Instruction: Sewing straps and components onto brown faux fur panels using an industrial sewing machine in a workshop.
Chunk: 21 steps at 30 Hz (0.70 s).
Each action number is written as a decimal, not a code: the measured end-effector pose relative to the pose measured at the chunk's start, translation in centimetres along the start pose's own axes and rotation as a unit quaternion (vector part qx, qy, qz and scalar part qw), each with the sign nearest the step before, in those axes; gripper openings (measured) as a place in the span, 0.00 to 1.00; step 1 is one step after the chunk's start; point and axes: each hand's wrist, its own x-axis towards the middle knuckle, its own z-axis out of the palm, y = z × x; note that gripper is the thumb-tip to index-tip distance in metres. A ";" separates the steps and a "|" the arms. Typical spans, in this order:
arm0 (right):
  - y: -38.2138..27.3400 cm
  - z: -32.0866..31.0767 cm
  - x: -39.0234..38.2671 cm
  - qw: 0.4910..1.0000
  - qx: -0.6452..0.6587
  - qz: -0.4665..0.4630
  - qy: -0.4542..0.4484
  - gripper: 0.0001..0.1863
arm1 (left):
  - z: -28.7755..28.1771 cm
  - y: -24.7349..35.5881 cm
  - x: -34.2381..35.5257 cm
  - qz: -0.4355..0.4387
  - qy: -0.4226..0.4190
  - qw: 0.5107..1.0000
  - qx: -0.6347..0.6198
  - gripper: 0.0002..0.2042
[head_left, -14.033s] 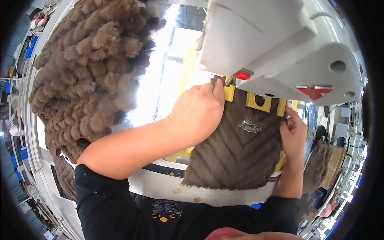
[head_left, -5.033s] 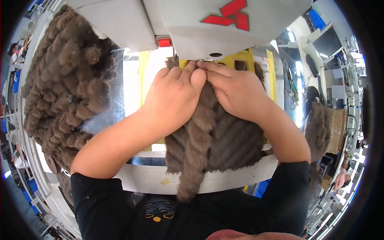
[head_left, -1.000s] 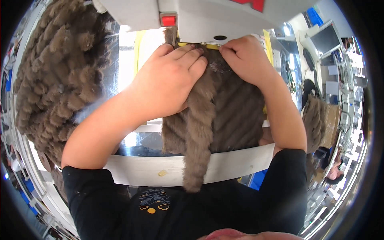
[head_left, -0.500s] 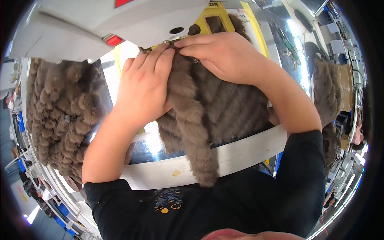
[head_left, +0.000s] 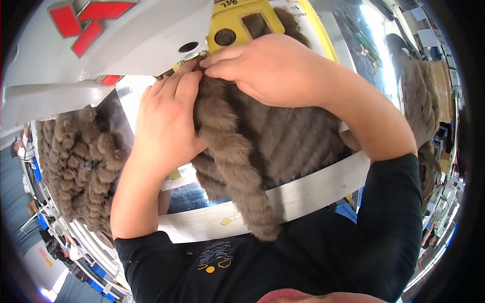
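A long brown fur strip [head_left: 230,149] runs from the sewing machine [head_left: 146,43] down over the table's front edge. Its far end lies under my fingers, beside the machine's working point. My left hand [head_left: 169,113] presses on the strip's left side, fingers close together and pointing at the machine. From the right, my right hand [head_left: 275,68] pinches the fur at the same spot, its fingertips nearly touching the left ones. Beneath it spreads a wider brown fur panel [head_left: 298,144] with slanting ridges. The exact edge between my fingertips is hidden.
A yellow plate [head_left: 230,17] with cut-out openings adjoins the machine. Heaped brown fur [head_left: 81,166] lies at the left, and more fur [head_left: 419,96] at the right. Scissors-like tools [head_left: 369,53] rest on the metal surface at the far right. A pale front rail [head_left: 313,194] borders the table.
The view has shifted, so the machine and both hands appear farther left, and more of the machine's red marking shows. My fingers keep their grip on the fur near the machine.
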 end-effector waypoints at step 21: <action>-2.3 -1.2 -0.6 0.998 0.006 0.003 -0.057 0.09 | -1.4 2.0 -0.8 0.007 -0.040 0.999 -0.035 0.31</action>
